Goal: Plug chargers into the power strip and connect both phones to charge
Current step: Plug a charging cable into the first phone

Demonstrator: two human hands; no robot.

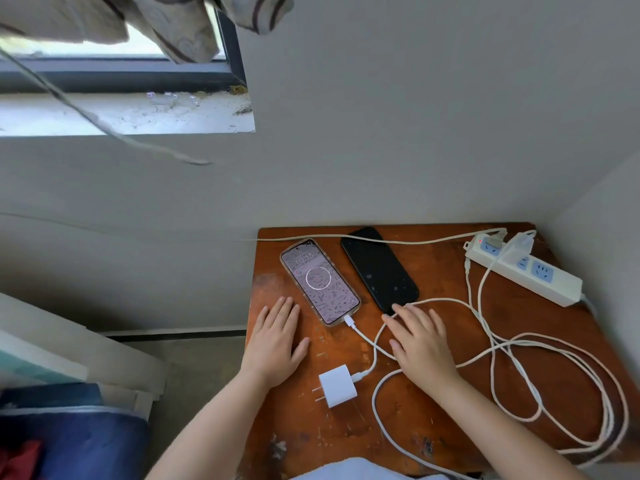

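Two phones lie side by side on the small wooden table (433,278). The lit phone (319,281) in a clear case has a white cable plugged into its lower end. The black phone (379,270), screen dark, lies to its right. A white charger brick (337,385) lies loose on the table, prongs bare, with a cable in it. The white power strip (540,271) sits at the back right with one white charger (521,243) plugged in. My left hand (273,344) rests flat, fingers apart, left of the lit phone. My right hand (420,341) lies flat over a cable just below the black phone.
Long white cables (571,393) loop loosely over the right half of the table. A wall corner borders the table at the back and right. A window sill (131,112) with a hanging cloth is up left; folded fabric and boards lie on the floor at the left.
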